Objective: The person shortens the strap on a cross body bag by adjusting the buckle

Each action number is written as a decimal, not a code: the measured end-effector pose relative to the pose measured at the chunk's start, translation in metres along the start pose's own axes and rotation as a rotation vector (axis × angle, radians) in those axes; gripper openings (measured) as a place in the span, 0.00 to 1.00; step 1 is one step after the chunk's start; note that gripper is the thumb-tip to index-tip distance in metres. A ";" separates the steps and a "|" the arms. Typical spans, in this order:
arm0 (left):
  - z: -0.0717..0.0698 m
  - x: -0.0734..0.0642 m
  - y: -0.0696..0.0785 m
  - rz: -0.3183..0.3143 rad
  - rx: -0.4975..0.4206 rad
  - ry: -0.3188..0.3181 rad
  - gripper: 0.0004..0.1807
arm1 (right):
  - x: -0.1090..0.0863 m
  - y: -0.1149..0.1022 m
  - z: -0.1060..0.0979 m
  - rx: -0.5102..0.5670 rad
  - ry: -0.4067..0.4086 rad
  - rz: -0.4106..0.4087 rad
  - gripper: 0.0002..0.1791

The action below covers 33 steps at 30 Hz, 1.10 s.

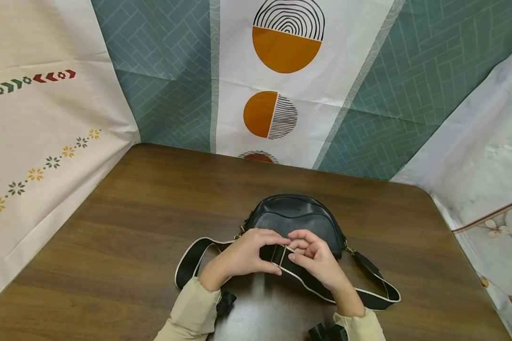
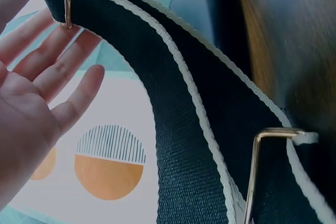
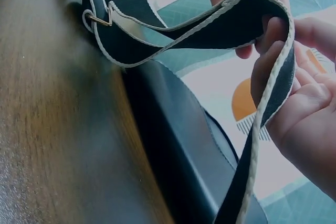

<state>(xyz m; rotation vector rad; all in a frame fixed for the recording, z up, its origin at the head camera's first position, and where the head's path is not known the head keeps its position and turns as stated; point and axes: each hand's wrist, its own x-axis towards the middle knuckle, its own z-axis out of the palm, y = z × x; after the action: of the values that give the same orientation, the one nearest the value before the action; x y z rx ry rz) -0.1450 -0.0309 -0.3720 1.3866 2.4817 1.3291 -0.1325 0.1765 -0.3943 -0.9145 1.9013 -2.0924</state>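
A small black half-round handbag (image 1: 298, 220) lies on the table with its wide black, white-edged shoulder strap (image 1: 192, 260) looped in front of it. My left hand (image 1: 245, 253) holds the strap at a thin gold slider buckle (image 1: 283, 255), index finger above and thumb below. From the other side, my right hand (image 1: 317, 260) pinches the strap beside that buckle, fingers bent. In the left wrist view the left hand (image 2: 37, 87) has its lower fingers spread under the strap. A second gold buckle (image 3: 100, 19) hangs on the strap in the right wrist view.
The brown wooden table (image 1: 111, 265) carries the bag. A teal and white patterned cloth (image 1: 166, 85) hangs behind it. Pale cloths hang at the left (image 1: 38, 156) and right (image 1: 486, 151). Gold clips (image 1: 348, 247) join strap and bag.
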 end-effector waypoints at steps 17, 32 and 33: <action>-0.001 0.003 0.002 -0.049 0.018 0.103 0.25 | -0.011 0.002 -0.014 -0.006 0.076 0.113 0.11; 0.004 0.005 0.006 -0.040 0.035 0.082 0.24 | -0.002 0.002 0.000 0.038 0.081 0.074 0.14; 0.004 0.006 0.006 -0.037 0.039 0.087 0.24 | -0.001 0.002 0.001 0.029 0.080 0.073 0.11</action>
<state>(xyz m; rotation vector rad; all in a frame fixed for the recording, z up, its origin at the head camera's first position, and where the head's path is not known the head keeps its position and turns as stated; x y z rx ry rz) -0.1426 -0.0226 -0.3689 1.3102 2.5890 1.3700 -0.1314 0.1761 -0.3964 -0.7540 1.9065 -2.1385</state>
